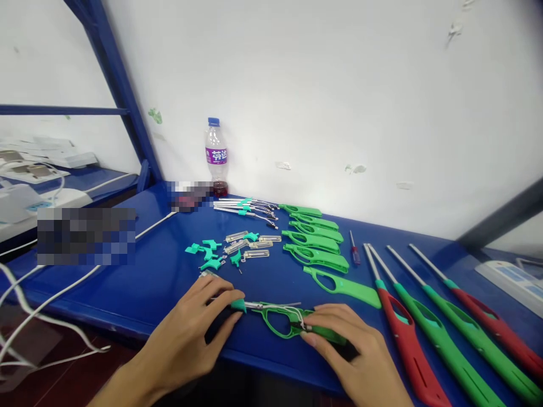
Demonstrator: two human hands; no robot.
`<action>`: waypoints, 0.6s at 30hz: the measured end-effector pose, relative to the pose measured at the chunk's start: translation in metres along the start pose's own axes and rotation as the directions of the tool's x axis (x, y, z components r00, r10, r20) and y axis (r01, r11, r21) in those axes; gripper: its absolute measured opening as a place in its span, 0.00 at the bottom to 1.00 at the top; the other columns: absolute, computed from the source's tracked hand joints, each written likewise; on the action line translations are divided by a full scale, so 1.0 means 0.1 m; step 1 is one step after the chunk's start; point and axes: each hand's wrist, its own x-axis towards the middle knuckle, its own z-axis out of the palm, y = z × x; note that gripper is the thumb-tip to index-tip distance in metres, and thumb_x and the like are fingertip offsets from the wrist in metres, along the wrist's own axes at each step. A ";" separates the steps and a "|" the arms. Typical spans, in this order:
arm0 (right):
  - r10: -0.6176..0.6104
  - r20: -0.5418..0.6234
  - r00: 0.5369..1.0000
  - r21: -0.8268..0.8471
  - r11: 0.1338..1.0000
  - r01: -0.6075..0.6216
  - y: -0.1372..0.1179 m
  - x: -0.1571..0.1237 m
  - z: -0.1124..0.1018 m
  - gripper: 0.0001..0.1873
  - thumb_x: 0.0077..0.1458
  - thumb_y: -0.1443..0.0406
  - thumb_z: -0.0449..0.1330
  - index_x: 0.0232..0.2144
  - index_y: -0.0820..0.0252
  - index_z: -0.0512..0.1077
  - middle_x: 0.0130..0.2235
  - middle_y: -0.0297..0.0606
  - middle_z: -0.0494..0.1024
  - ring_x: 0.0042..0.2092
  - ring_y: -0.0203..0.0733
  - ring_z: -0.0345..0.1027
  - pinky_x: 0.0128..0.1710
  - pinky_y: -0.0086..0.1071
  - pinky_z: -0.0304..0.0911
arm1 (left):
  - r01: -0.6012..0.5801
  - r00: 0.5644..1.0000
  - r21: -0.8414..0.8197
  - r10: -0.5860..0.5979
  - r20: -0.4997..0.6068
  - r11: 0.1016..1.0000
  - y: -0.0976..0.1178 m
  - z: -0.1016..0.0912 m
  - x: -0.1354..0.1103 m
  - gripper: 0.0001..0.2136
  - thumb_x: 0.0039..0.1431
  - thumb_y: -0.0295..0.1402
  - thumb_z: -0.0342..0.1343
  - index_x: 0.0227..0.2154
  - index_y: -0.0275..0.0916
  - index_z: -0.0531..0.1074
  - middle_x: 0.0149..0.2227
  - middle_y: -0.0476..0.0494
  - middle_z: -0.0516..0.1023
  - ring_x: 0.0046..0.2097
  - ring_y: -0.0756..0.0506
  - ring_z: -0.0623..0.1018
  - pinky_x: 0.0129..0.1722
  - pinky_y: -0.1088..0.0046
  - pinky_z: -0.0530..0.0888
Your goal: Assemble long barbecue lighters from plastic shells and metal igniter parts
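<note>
A green lighter handle shell (282, 322) lies on the blue table (139, 282) near its front edge, with a metal tube and thin white wires laid in it. My left hand (199, 328) pinches the tube's teal-collared end at the shell's left tip. My right hand (352, 350) presses its fingertips on the shell's right part, where the wires end. Both hands have curled fingers on this piece.
Several empty green shells (316, 243), teal small parts (210, 254), clear gas cells (250, 244) and metal tubes (244, 206) lie behind. Finished red and green lighters (428, 328) lie at right, beside a small red screwdriver (354, 249). A water bottle (216, 155) stands by the wall. White cables (63, 294) trail left.
</note>
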 end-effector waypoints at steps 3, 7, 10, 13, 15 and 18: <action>-0.085 -0.026 0.996 -0.058 0.995 0.083 0.04 0.00 0.00 0.08 0.66 0.55 0.64 0.39 0.46 0.83 0.40 0.33 0.86 0.45 0.44 0.81 0.46 0.31 0.77 | -0.029 0.999 0.037 0.030 -0.033 0.999 0.03 -0.07 0.05 0.11 0.68 0.25 0.55 0.50 0.40 0.73 0.46 0.40 0.77 0.50 0.40 0.75 0.53 0.58 0.74; -0.165 -0.056 0.985 -0.106 0.982 0.158 0.07 -0.01 0.00 0.14 0.69 0.54 0.59 0.40 0.48 0.84 0.41 0.35 0.86 0.45 0.44 0.82 0.46 0.31 0.78 | -0.011 0.999 0.156 0.019 -0.048 0.988 -0.11 -0.22 0.27 0.13 0.67 0.20 0.49 0.47 0.38 0.76 0.45 0.39 0.78 0.49 0.39 0.73 0.51 0.56 0.73; -0.184 -0.046 0.982 -0.123 0.977 0.177 0.08 -0.03 0.00 0.14 0.71 0.55 0.58 0.42 0.49 0.83 0.42 0.36 0.87 0.46 0.46 0.82 0.47 0.33 0.78 | 0.002 0.994 0.285 -0.032 0.101 0.959 -0.29 -0.34 0.54 0.27 0.59 0.12 0.42 0.53 0.40 0.75 0.50 0.38 0.76 0.50 0.38 0.72 0.49 0.57 0.74; -0.218 -0.052 0.975 -0.150 0.967 0.208 0.10 -0.04 0.01 0.13 0.71 0.57 0.57 0.43 0.49 0.83 0.43 0.35 0.87 0.47 0.46 0.82 0.48 0.34 0.78 | -0.055 0.963 0.295 -0.027 0.267 0.954 -0.43 -0.37 0.78 0.28 0.60 0.13 0.43 0.56 0.43 0.75 0.51 0.38 0.75 0.49 0.39 0.73 0.47 0.60 0.74; -0.238 -0.050 0.970 -0.165 0.960 0.227 0.11 -0.05 0.02 0.13 0.72 0.58 0.57 0.44 0.48 0.82 0.44 0.34 0.87 0.48 0.47 0.82 0.48 0.35 0.78 | -0.092 0.949 0.290 -0.004 0.316 0.953 -0.48 -0.33 0.87 0.23 0.63 0.15 0.46 0.51 0.43 0.78 0.50 0.39 0.75 0.48 0.41 0.74 0.45 0.64 0.74; -0.230 -0.034 0.972 -0.164 0.961 0.222 0.12 -0.06 0.03 0.13 0.72 0.61 0.56 0.46 0.47 0.81 0.45 0.33 0.86 0.49 0.47 0.81 0.49 0.36 0.78 | -0.121 0.944 0.300 0.016 0.328 0.946 -0.52 -0.22 0.91 0.18 0.67 0.19 0.48 0.46 0.42 0.80 0.48 0.40 0.77 0.48 0.41 0.75 0.45 0.66 0.74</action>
